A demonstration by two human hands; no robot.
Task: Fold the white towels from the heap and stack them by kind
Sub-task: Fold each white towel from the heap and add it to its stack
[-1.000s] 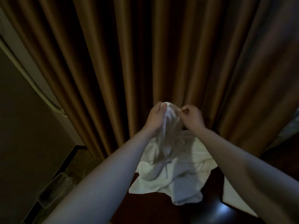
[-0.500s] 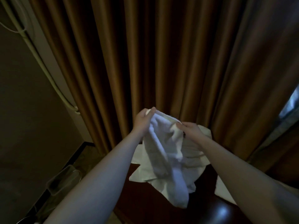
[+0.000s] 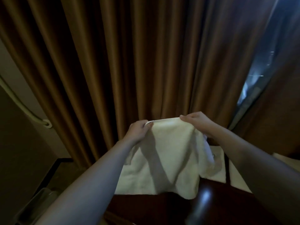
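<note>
1. Fingers of the left hand are curled and pinching one top corner of the white towel; the right hand pinches the other corner, so both hands grip cloth and nothing else.
2. That towel hangs between the two hands with its top edge pulled fairly straight, held up in front of the brown curtain. Its lower part drapes down onto more white cloth lying on the dark counter. I can't tell where one piece ends and the next begins.
3. Handling-wise, I'd say it's soft, light and floppy, with no stiffness at all, so it'll sag wherever it isn't held. Corners and the hemmed edge look like the spots to hold; grab the middle and it just bunches.
4. Further out: a pale bin sits on the floor at lower left, and a strip of window shows at right.
</note>
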